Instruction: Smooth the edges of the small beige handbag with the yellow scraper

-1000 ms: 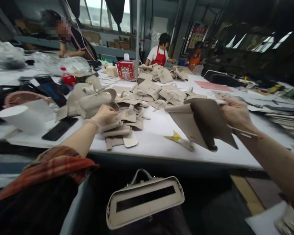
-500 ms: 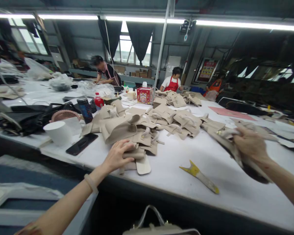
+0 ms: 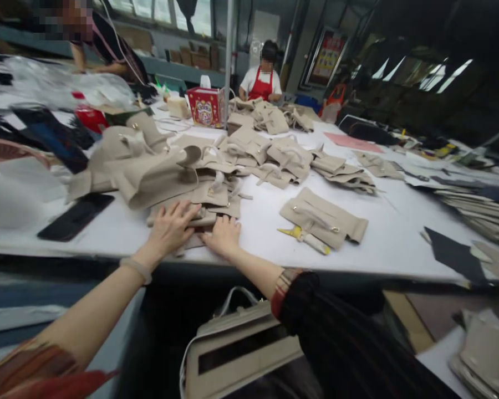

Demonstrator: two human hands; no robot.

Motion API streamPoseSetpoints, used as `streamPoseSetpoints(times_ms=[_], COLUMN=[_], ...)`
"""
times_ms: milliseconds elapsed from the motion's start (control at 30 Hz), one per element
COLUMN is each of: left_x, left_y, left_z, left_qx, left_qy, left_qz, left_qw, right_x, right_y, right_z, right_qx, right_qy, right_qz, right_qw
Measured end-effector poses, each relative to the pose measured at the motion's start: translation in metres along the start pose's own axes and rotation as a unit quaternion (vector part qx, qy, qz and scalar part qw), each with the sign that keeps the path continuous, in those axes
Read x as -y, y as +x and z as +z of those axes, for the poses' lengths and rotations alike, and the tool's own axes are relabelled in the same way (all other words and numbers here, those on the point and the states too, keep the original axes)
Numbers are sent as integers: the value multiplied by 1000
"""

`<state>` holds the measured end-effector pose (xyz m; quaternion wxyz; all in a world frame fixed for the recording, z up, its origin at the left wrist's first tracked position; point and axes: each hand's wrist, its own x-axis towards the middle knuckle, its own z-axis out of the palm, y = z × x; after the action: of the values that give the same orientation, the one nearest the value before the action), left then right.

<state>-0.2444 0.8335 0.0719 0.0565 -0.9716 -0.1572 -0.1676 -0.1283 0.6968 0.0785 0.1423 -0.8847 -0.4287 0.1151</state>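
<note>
My left hand (image 3: 171, 226) is at the front of a pile of beige bag panels (image 3: 158, 174), its fingers curled over a folded beige bag panel (image 3: 205, 220). Close beside it, my right hand (image 3: 224, 237) grips the other end of that panel, fingertips on top; the thumbs' hold is partly hidden. To the right, a beige panel with a handle (image 3: 328, 217) lies flat. It partly covers a yellow-tipped tool (image 3: 311, 241). Below the table edge, a beige bag (image 3: 249, 349) sits near my lap.
A black phone (image 3: 75, 217) and a white roll (image 3: 12, 194) lie at left. Behind are a red bottle (image 3: 89, 113), a red tissue box (image 3: 205, 107) and more panels (image 3: 289, 158). Dark pieces (image 3: 453, 255) lie at right. Two co-workers are across the table.
My right hand has let go of the panel it carried, now lying by the yellow-tipped tool, and has moved left to join my left hand at the pile. The view has tilted downward.
</note>
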Motion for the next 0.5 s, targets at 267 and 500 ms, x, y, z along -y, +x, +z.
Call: streamPoseSetpoints(times_ms=[267,500], left_x=[14,14], left_y=[-4,-9], left_z=[-3,-8], left_qx=[15,15], left_qy=[9,-8], left_qz=[-79,-68], left_qw=[997,998], right_x=[-52,-168], right_y=[-5,-75], right_z=[-40,-100], right_qx=[96,70], right_qy=[17,29], right_qz=[-4,98], right_qw=[995,992])
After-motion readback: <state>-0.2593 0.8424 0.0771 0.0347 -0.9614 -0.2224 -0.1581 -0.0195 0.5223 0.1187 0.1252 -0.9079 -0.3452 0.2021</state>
